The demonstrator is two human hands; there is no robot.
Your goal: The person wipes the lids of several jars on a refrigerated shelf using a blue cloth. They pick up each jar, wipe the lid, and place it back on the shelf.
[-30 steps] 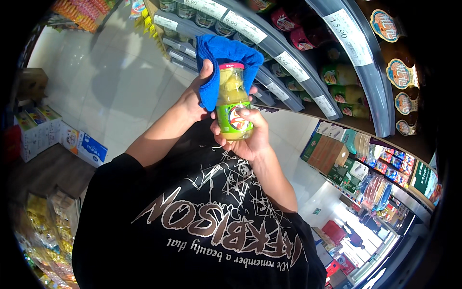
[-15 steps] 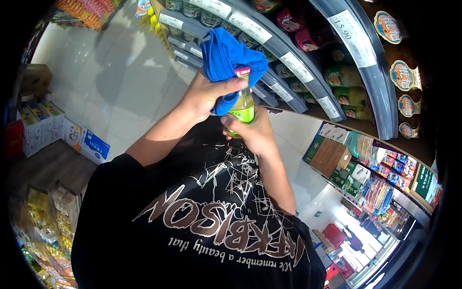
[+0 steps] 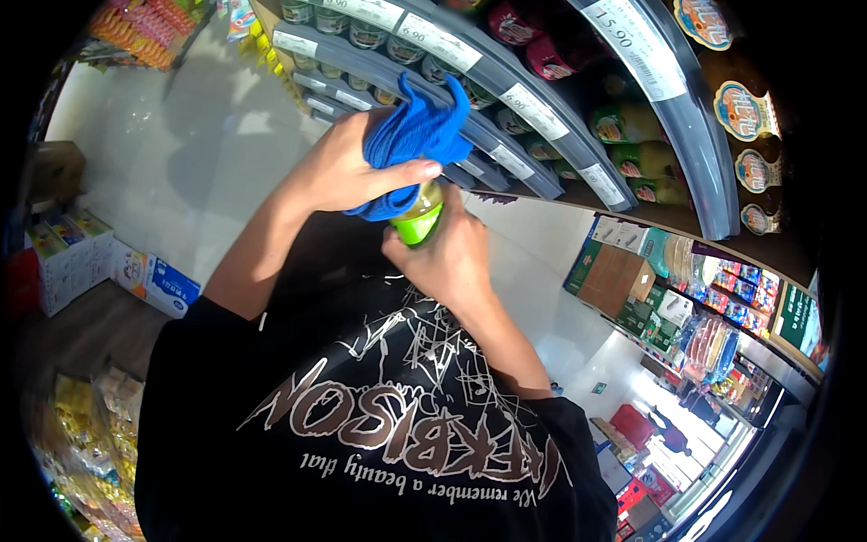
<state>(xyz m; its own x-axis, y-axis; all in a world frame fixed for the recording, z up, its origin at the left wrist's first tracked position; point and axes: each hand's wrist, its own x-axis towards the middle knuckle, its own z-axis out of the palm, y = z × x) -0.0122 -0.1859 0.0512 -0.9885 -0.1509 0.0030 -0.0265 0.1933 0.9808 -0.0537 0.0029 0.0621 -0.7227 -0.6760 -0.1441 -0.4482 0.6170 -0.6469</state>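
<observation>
My left hand (image 3: 348, 167) is closed around a bunched blue cloth (image 3: 411, 131), its thumb laid across the folds. The cloth wraps over the upper end of a small clear bottle (image 3: 420, 217) with a bright green label and yellowish contents. Lower down, my right hand (image 3: 447, 248) grips the same bottle, with fingers wrapped around its side. The bottle is tilted in front of my chest, and its cap is hidden under the cloth and left hand.
Shelves (image 3: 533, 117) with grey price-tag rails hold rows of jars, close beyond my hands. Cartons (image 3: 158, 275) stand on the floor at left, near bagged goods (image 3: 86, 425). A brown box (image 3: 614, 280) sits among goods at right.
Both hands have moved left with the bottle and cloth. The cloth now covers the red cap that showed before, and its loose ends stick up.
</observation>
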